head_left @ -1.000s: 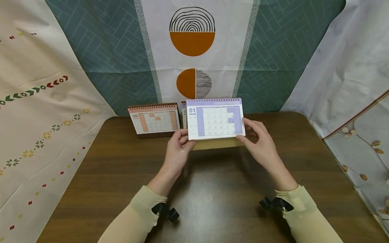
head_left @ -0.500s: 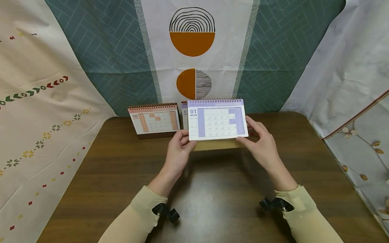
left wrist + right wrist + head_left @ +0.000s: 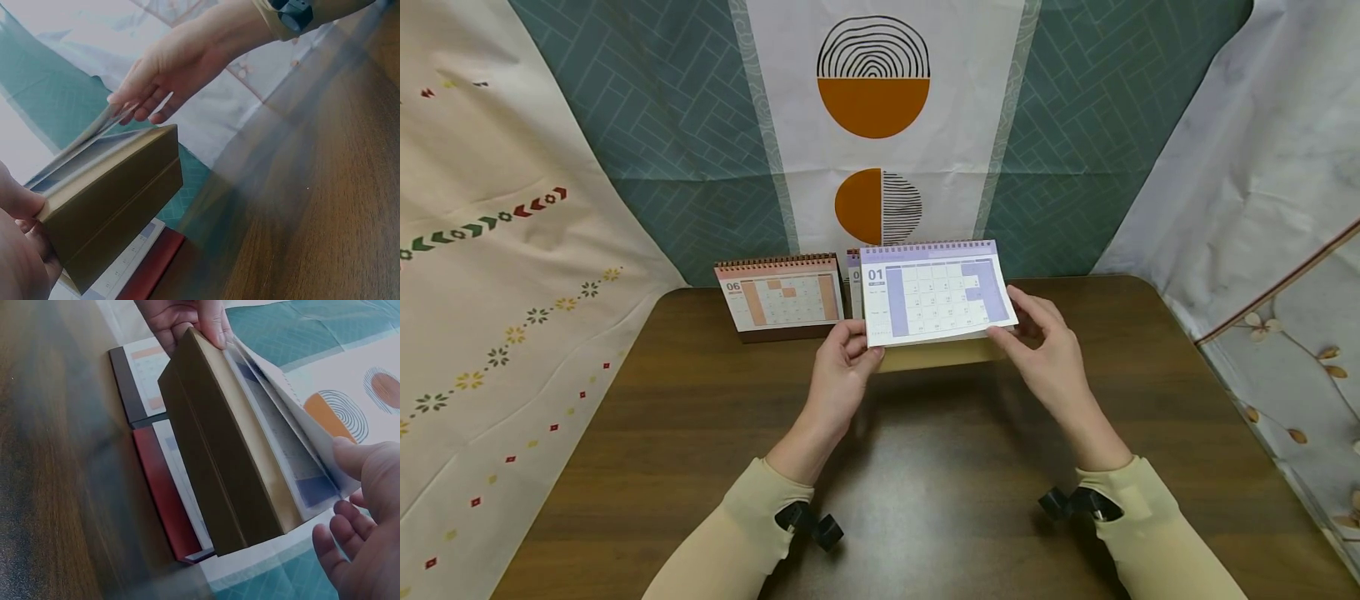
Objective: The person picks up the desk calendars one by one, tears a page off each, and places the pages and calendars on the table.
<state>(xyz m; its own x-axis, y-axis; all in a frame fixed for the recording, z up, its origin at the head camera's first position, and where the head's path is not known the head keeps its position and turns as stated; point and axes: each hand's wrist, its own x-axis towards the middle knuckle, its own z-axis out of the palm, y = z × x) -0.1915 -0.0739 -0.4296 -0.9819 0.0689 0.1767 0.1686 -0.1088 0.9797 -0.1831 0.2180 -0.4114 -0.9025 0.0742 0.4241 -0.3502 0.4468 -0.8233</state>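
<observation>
A desk calendar [image 3: 934,292] with a tan stand and a lilac-bordered "01" page is held up off the table, tilted back. Its lower left corner is gripped by my left hand [image 3: 838,367], thumb in front. My right hand [image 3: 1045,346] pinches the lower right corner of the front page, thumb on its face and fingers behind. In the right wrist view that page [image 3: 306,419] stands away from the pages beneath, which still lie against the tan stand [image 3: 212,456]. From the left wrist view, the tan base [image 3: 119,200] shows its underside.
A second desk calendar [image 3: 786,300], orange-bordered and marked "06", stands at the table's back left. Another calendar with a red base [image 3: 165,494] is mostly hidden behind the held one. The brown table [image 3: 925,500] meets hanging cloths at its back and sides.
My right hand has drawn the front page's lower right corner outward and up, so the page now bends away from the stand. My left hand has stayed in place.
</observation>
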